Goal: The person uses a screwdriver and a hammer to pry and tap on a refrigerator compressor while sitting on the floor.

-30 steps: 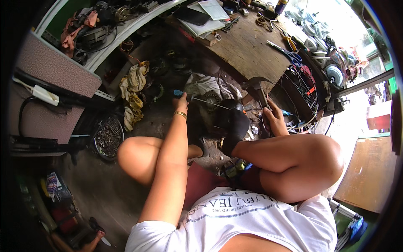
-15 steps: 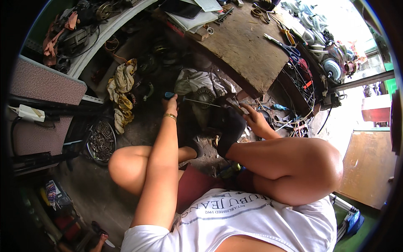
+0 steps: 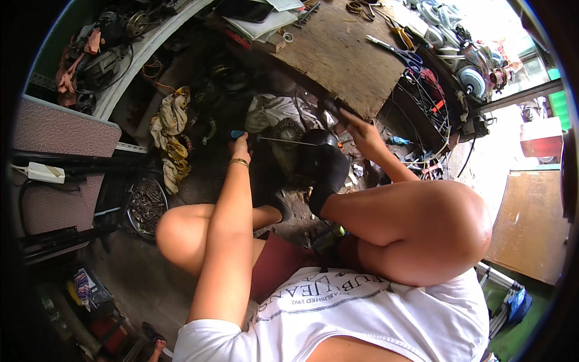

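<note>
- Reference: clock positions are read from the centre of the head view.
- Left grip (image 3: 239,146): at 10 o'clock, fingers wrapped around the blue handle of a screwdriver (image 3: 289,141). A gold-coloured band (image 3: 239,161) encircles the wrist.
- Screwdriver orientation: the shaft points from the left grip toward 3 o'clock, slightly downward in the view, and crosses in front of a round ribbed part (image 3: 289,128) at 12 o'clock. The tip ends at a dark rounded housing (image 3: 316,137) — contact cannot be confirmed.
- Right grip (image 3: 363,134): at 2 o'clock, fingers closed around the handle of a hammer (image 3: 332,107). The hammer head is at 1 o'clock, dark and indistinct, apart from the screwdriver.
- Adjacent parts: a whitish cloth (image 3: 263,113) lies just beyond the ribbed part; the person's black-covered right foot (image 3: 330,175) is just beside the housing.
- Surface (image 3: 344,54): wooden, at 1 o'clock; it carries blue-handled scissors (image 3: 411,59) and orange-handled pliers (image 3: 403,37), with papers (image 3: 262,25) toward 11 o'clock.
- Floor, left side: a yellow-stained cloth (image 3: 172,136) lies at 10 o'clock; a round bowl (image 3: 135,225) of small metal pieces stands near 9 o'clock.
- Right side: a tangle of wires (image 3: 431,99) occupies 2 o'clock.
</note>
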`<act>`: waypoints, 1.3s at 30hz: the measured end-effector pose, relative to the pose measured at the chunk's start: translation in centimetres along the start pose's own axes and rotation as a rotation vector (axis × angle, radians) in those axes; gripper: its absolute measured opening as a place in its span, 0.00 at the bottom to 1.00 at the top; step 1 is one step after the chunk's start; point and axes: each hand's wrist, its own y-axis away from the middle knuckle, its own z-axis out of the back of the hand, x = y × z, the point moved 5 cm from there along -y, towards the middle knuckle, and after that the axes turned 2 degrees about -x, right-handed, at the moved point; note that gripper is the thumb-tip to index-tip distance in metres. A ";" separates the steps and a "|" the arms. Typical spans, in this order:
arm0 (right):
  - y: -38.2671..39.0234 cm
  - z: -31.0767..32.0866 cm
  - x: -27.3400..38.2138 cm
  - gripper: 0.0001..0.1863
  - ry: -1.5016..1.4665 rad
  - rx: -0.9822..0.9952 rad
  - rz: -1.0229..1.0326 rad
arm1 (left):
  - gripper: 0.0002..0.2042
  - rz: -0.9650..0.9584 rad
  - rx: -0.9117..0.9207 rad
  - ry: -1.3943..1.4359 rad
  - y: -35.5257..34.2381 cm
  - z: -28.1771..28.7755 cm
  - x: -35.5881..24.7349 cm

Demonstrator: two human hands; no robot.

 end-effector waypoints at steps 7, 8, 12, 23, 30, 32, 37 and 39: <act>1.8 -4.2 -0.7 0.24 0.421 0.219 0.033 | 0.14 0.027 0.033 0.023 0.6 -1.8 0.4; 2.1 -4.2 -0.7 0.24 0.393 0.218 0.066 | 0.13 0.032 0.048 0.017 0.5 -1.5 0.9; 0.4 -2.5 2.0 0.24 0.080 0.013 0.249 | 0.11 0.069 0.070 0.070 -0.6 -1.2 0.9; 0.6 -3.4 -0.9 0.23 0.045 0.138 0.002 | 0.11 0.093 0.117 0.056 -2.0 0.1 3.6; 1.5 12.7 9.7 0.15 -0.195 0.198 -0.093 | 0.17 0.153 0.318 0.520 -1.9 -3.1 4.3; 1.0 13.2 12.9 0.13 -0.338 0.185 -0.043 | 0.16 0.135 0.327 0.569 -4.4 -1.8 3.3; -0.6 5.7 14.6 0.15 -0.455 -0.085 -0.131 | 0.12 0.040 0.350 0.413 -5.0 -0.8 3.5; 0.7 -0.1 11.6 0.16 -0.375 -0.257 -0.123 | 0.12 0.086 0.312 0.408 -3.6 -1.7 3.7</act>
